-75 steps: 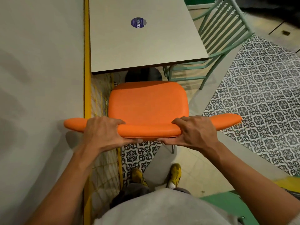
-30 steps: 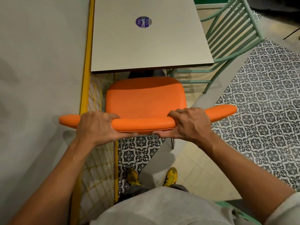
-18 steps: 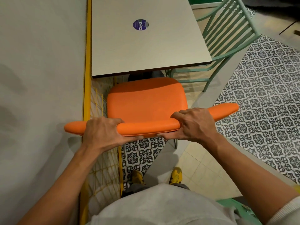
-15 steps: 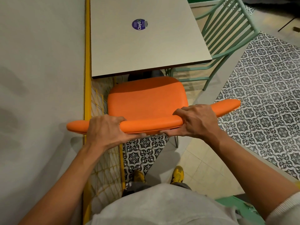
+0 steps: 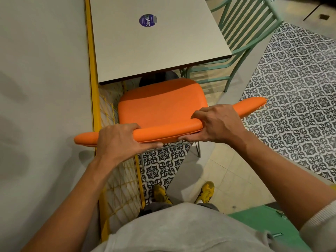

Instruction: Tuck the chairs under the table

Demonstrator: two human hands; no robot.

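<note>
A person stands behind an orange chair (image 5: 161,104) and grasps the top of its curved backrest with both bare hands. The left hand (image 5: 118,142) has its grip closed over the backrest toward the wall side, fingers curled over the front edge and the thumb pressed flat along the rear. The right hand (image 5: 218,122) has its grip closed the same way farther along the backrest, fingers wrapped forward and the thumb under the back edge. The backrest sits at a slant, its right tip angled out over the patterned floor tiles (image 5: 294,99).

The front edge of the orange seat lies just at the near edge of the pale tabletop (image 5: 154,44), most of the cushion remaining out in the open. A round purple sticker (image 5: 147,20) marks the tabletop's surface. A yellow rail (image 5: 91,70) runs along the wall (image 5: 41,70) on the left, touching the tabletop's side. On the far right side of the tabletop stands a green slatted chair (image 5: 241,31), its seat partly hidden beneath the top. The person's yellow shoes (image 5: 205,191) show below on the floor.
</note>
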